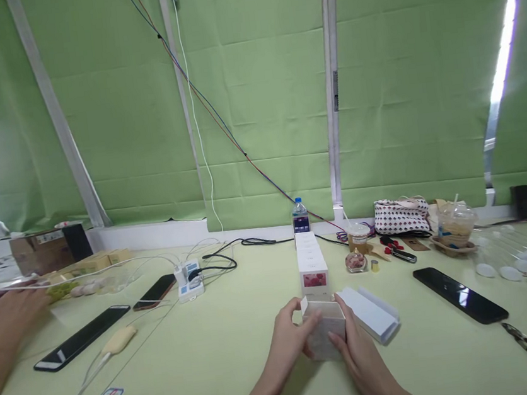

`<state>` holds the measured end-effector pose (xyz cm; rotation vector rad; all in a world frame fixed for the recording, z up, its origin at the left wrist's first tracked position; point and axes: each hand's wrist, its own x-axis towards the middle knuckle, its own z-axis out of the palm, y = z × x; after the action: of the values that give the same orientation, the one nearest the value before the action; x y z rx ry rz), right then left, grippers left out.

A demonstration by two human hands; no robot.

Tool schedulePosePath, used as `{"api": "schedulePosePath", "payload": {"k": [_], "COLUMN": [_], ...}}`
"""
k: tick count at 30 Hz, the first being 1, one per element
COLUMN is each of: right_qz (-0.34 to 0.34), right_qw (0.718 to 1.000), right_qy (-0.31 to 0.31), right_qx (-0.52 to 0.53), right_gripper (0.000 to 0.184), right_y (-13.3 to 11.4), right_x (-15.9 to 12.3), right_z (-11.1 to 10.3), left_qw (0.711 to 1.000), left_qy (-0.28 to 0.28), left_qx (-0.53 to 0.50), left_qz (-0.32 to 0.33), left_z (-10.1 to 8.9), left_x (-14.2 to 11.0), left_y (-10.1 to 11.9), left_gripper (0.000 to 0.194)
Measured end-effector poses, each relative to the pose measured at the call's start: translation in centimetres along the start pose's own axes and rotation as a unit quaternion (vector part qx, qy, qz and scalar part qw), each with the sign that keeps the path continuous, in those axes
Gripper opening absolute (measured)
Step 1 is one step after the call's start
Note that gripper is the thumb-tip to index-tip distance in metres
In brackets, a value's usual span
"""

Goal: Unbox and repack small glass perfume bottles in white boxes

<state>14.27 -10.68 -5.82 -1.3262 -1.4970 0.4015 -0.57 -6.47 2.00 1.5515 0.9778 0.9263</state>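
Head view: the small box (326,337) sits between both hands, just above the table's near edge (286,393), with a flap (305,305) standing up at its top left. The left hand (288,333) has its fingers closed on the left side, thumb over the near face; the right hand (357,342) clamps the right side, thumb lower. Some fingertips are hidden. Thin walls probably crease easily, so light, even pressure, thumbs clear of the flap, should serve best. Both forearms angle inward from below.
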Motion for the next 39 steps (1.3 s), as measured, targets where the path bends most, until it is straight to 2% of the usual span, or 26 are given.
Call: {"api": "schedulePosePath", "payload": {"k": [4,6,10,14,21,25,30,36,39], "right_qz": [0.003,0.0,0.003,0.0,-0.017,-0.039,-0.058,-0.052,-0.06], "right_qw": [0.999,0.998,0.998,0.997,0.997,0.996,0.995,0.994,0.994], "right_qy": [-0.036,-0.057,-0.068,-0.082,-0.078,-0.078,-0.085,-0.088,-0.083], "right_qx": [0.013,0.017,0.01,-0.007,-0.023,-0.019,-0.02,-0.033,-0.031], "right_gripper": [0.06,0.06,0.06,0.062,0.066,0.066,0.062,0.061,0.059], "right_y": [-0.2,-0.6,-1.1,-0.9,-0.4,-0.1,0.2,0.3,0.3], "right_x": [0.0,-0.1,-0.1,-0.1,-0.1,-0.2,-0.2,-0.1,0.0], "right_z": [-0.6,-1.2,-1.7,-1.5,-1.2,-1.2,-1.3,-1.7,-1.8], "left_qw": [0.998,0.996,0.984,0.967,0.946,0.935,0.936,0.931,0.928], "left_qy": [0.042,0.042,-0.014,-0.079,-0.114,-0.111,-0.09,-0.115,-0.109], "left_qx": [-0.031,-0.07,-0.171,-0.234,-0.29,-0.319,-0.318,-0.313,-0.321], "left_qz": [-0.024,-0.034,-0.044,-0.068,-0.09,-0.11,-0.122,-0.148,-0.153], "left_z": [0.0,-0.3,-0.8,-1.1,-1.5,-1.6,-1.7,-2.2,-2.3], "left_x": [-0.2,-0.5,-1.1,-0.7,0.3,0.6,0.9,0.9,0.9], "left_y": [-0.4,-0.6,-0.5,-0.9,-2.6,-3.0,-3.0,-2.5,-2.4], "left_gripper": [0.041,0.039,0.036,0.04,0.033,0.033,0.034,0.032,0.029]}}
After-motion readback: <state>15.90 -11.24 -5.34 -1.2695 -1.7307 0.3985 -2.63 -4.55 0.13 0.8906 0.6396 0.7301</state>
